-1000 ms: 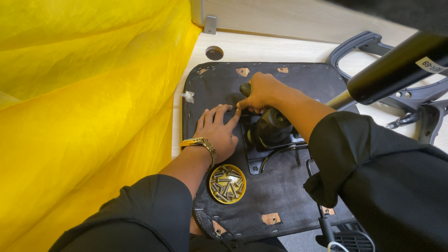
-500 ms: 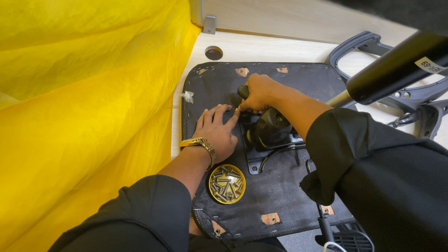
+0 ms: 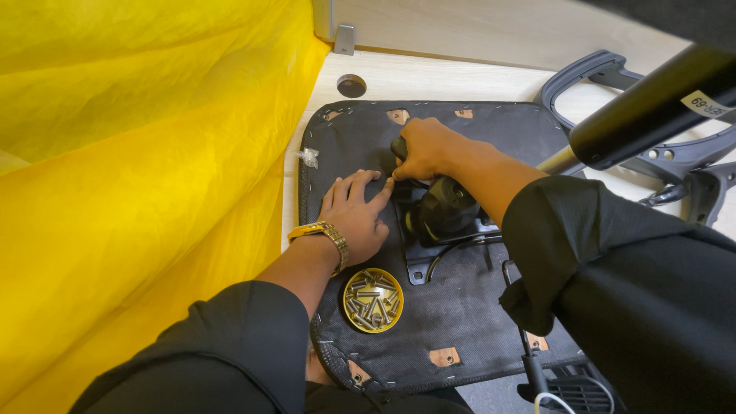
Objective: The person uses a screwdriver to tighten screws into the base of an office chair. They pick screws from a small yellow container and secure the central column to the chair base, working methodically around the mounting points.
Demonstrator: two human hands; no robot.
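Tool tip under the right hand (image 3: 424, 147); black tube (image 3: 652, 111) past the frame's edge.

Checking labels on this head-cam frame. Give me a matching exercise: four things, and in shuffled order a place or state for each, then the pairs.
Things:
1. left hand
2. right hand
3. round gold dish
4. yellow sheet

Places or states:
A. holds small metal screws, sits on the seat base near the left wrist
B. closed around a dark handle
C. draped along the left side of the view
D. lying palm down on the black seat base

Pairs: 1-D, 2-B, 3-A, 4-C
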